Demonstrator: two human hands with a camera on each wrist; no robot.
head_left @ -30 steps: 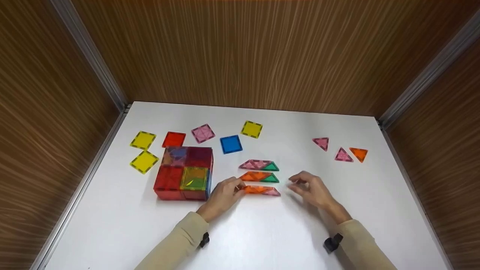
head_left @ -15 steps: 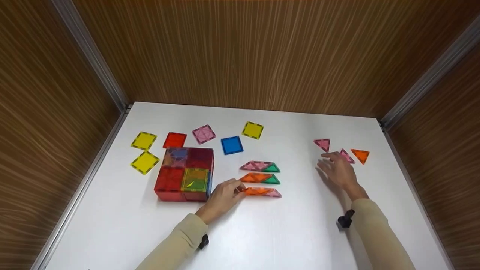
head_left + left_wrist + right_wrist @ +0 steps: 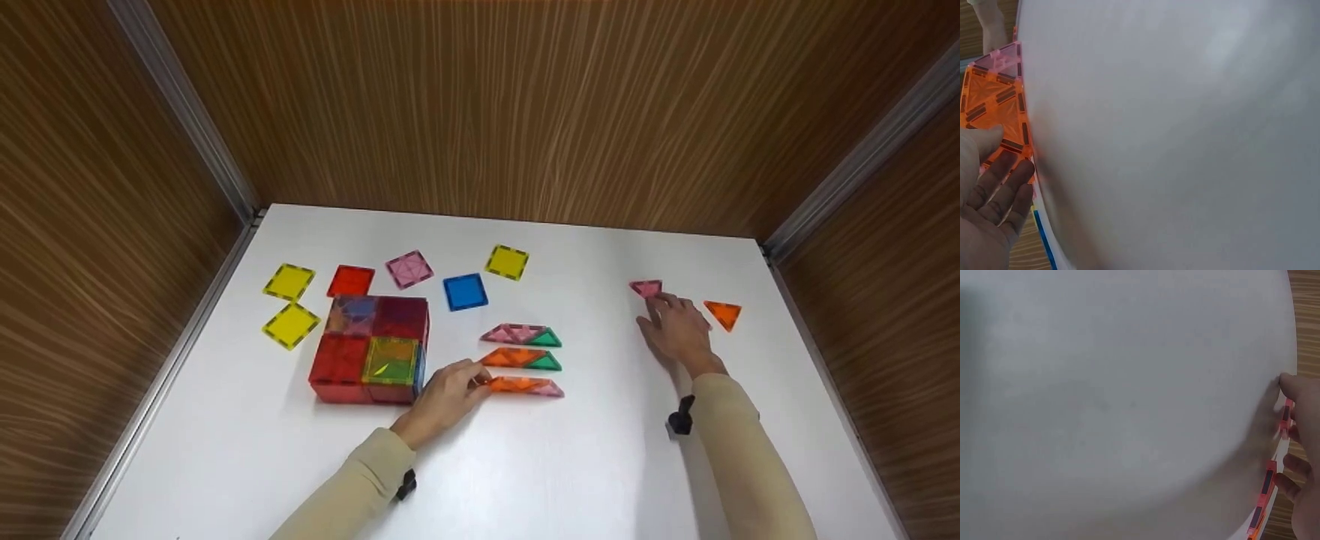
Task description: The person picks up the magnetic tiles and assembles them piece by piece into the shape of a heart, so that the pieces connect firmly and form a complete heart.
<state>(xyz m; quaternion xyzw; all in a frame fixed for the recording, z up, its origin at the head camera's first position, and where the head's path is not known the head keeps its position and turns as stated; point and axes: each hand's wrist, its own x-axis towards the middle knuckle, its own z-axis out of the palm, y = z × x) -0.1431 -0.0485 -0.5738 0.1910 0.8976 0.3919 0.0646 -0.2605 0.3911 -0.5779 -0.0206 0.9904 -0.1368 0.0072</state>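
item 1, left grip [image 3: 448, 390]: thumb and fingers clamped on the left end of the near orange-and-pink strip [image 3: 517, 385]; unchanged over the last second.

item 2, right grip [image 3: 682, 326]: thumb standing apart from the fingers; fingertips at the near end of the far pink triangle [image 3: 646, 286]. contact cannot be confirmed, and nothing is seen lifted.

item 3, the change: a second ago the right grip was beside the strips' right ends; half a second ago it had come to the loose triangles, just short of this one. now it lies over them, nearly covering the second pink triangle [image 3: 708, 325], of which only an edge shows. orange triangle [image 3: 724, 314] uncovered, just to the right.

item 4, strips, three, on the white counter [image 3: 585, 465]: the near one as above; behind it the orange-and-green strip [image 3: 517, 358]; farthest, the pink-and-green strip [image 3: 517, 335]. each of three triangles; none added.

item 5, multicoloured tile block [image 3: 337, 356]: left of the strips, apart from the change.

item 6, bearing on the work, by judgement: one grip steadies the near strip while the other attends to loose triangles; the far pink triangle appears the one addressed.
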